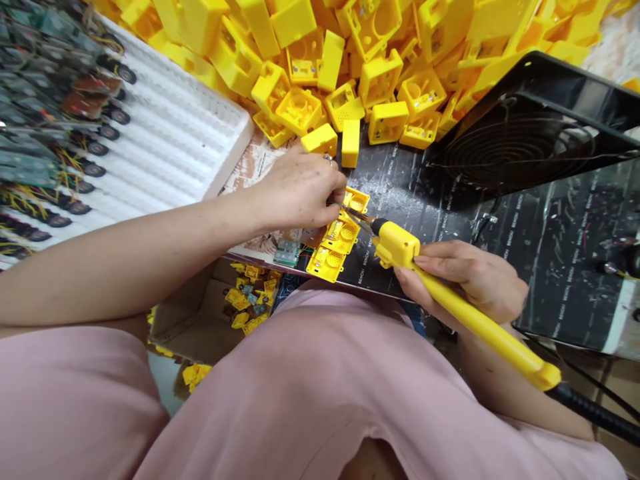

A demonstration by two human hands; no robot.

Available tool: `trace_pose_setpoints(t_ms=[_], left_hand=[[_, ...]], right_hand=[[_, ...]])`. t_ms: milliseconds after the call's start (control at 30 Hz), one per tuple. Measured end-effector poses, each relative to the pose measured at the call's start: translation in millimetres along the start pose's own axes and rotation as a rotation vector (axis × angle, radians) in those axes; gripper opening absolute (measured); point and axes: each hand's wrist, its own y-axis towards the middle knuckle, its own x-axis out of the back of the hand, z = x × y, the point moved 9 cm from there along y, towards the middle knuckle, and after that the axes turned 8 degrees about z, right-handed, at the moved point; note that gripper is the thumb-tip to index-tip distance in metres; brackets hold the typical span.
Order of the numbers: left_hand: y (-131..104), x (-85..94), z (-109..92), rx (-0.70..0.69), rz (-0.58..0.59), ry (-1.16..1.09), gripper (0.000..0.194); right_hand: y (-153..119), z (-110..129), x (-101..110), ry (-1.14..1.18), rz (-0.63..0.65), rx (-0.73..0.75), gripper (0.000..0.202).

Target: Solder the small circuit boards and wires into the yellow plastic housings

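My right hand is closed around a yellow soldering iron with a thick black cable at its rear end. The iron's tip points left and reaches a short row of small yellow plastic housings at the bench edge. My left hand lies over the far end of this row, its fingers curled and pinched close to the tip. What these fingers hold, if anything, is hidden. Beside the row, a small green circuit board with thin wires rests below my left hand.
Many loose yellow housings are heaped at the back. A black fan stands at right on the black bench top. White foam at left carries wired boards. Below the bench, a cardboard box contains yellow parts.
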Motion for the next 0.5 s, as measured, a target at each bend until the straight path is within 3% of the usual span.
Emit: trace_pose_setpoints(t_ms=[233,500], left_hand=[[4,2.4,-5,0.024,0.018,0.064,0.022],[3,2.5,-1,0.000,-0.011,0.086,0.023]], right_hand=[[-3,-5,6,0.067,0.064,-0.071,0.026],[-17,-19,16,0.024,-0.016,-0.135,0.030]])
